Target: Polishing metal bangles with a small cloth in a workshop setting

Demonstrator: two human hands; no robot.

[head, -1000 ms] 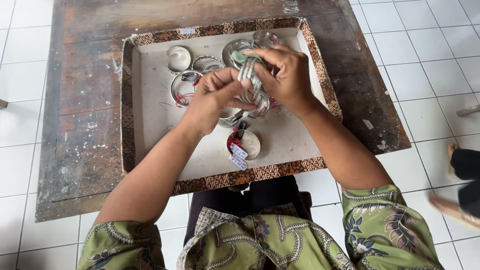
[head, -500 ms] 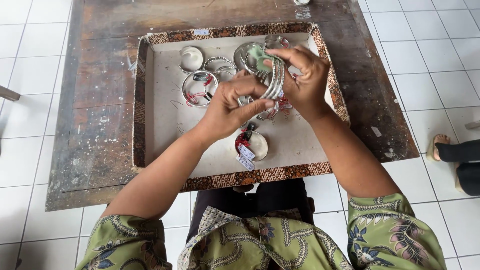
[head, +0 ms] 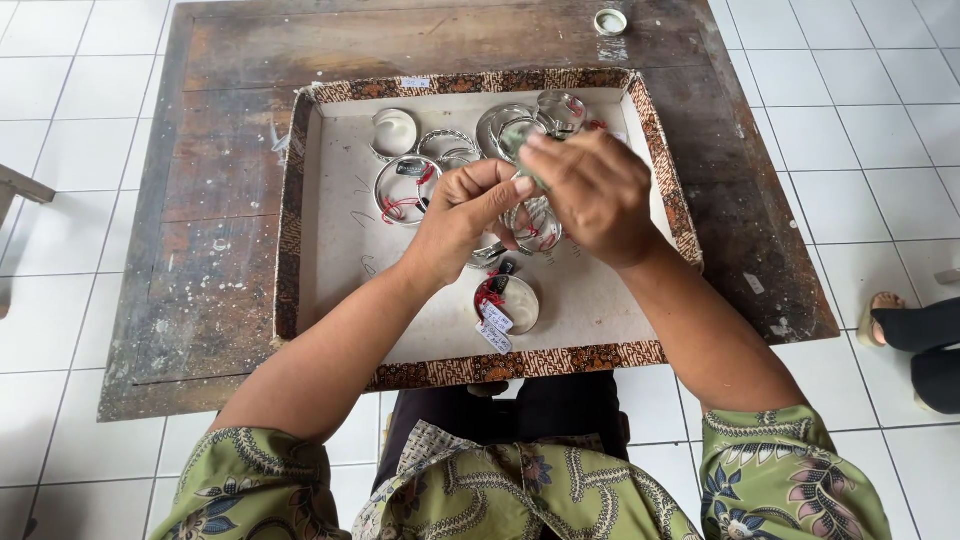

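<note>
My left hand (head: 462,218) and right hand (head: 595,190) pinch one silver metal bangle (head: 522,140) between closed fingertips, above the shallow patterned-rim tray (head: 290,220). Other silver bangles (head: 405,185) lie just beyond my fingers, one tagged bangle (head: 508,302) below: most look untouched.

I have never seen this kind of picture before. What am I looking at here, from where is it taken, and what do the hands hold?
There is no machine here. A person wears a camera on the head, so you look down at their own two bare hands. The left hand and the right hand meet over a shallow tray with a patterned rim, which lies on a worn wooden table. Together they hold a silver bangle. More silver bangles lie in the tray, some with red thread; one near the front has paper tags. A small round lid sits at the table's far edge.
</note>
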